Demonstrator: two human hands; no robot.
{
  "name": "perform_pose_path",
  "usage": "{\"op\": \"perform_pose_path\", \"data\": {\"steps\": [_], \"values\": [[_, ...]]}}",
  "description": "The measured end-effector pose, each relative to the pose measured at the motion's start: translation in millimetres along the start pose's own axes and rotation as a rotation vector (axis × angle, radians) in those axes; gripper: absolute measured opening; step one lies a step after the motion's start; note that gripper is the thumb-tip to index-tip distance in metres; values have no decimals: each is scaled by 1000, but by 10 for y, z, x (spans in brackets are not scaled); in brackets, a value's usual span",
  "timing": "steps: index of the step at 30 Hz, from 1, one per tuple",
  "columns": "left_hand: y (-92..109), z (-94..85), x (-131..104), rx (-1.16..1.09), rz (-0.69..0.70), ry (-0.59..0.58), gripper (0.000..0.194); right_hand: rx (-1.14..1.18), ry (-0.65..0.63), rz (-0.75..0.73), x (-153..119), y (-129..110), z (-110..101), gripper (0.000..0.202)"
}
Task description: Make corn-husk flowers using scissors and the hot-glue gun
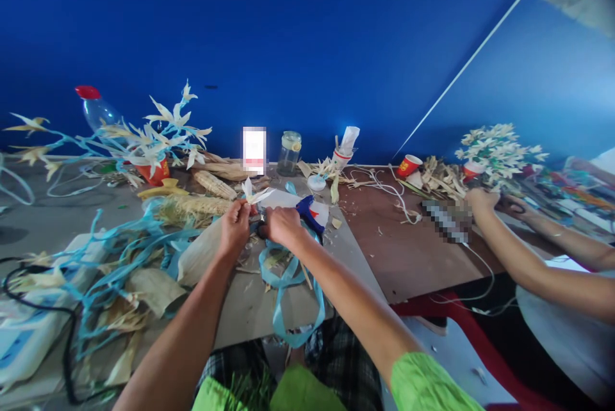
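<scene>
My left hand (235, 228) is closed, its fingertips pinching a pale corn-husk flower (250, 193) whose petals stick up above the fingers. Just to its right, my right hand (283, 226) is wrapped round dark-handled scissors (262, 230); the blades are small in view and partly hidden by the hands. A blue glue gun (311, 216) lies beyond the right wrist on a white sheet (283, 198). Light-blue ribbon (298, 337) loops below my right forearm toward the table's front edge. Left of my left hand lie a broad piece of husk (199, 254) and a corn cob (214, 185).
Blue-wrapped twigs (103, 283), loose husks and a white power strip (29, 334) with a black cable crowd the left. A husk-flower arrangement stands in a red cup (154, 173). Behind are a glass jar (289, 153) and another red cup (409, 166). A co-worker's arms (528, 244) are at right.
</scene>
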State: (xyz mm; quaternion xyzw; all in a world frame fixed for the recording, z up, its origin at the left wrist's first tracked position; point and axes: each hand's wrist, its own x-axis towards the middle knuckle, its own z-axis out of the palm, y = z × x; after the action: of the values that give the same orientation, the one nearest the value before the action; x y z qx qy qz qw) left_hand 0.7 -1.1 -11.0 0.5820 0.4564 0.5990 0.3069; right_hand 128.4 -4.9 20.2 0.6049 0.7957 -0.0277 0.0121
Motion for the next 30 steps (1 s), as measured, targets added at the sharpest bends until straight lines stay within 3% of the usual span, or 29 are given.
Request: {"op": "perform_pose_path", "data": {"steps": [9,16,20,23,27,30], "values": [[18,-7,-24,53,-24,35,18,-6,16,2,-41,24,-9,35],[-19,-17,0,41,-45,103,17,208,5,71,-132,225,-209,47],[8,-1,-5,13,-45,123,16,519,95,192,-113,398,-212,33],[24,9,-11,-17,-45,111,14,965,140,212,-96,532,-173,22],[-4,14,-15,-30,-49,105,13,1536,-10,127,-162,684,-184,25],[-50,8,-13,-15,-55,95,16,1696,-88,70,-256,749,-211,35]]}}
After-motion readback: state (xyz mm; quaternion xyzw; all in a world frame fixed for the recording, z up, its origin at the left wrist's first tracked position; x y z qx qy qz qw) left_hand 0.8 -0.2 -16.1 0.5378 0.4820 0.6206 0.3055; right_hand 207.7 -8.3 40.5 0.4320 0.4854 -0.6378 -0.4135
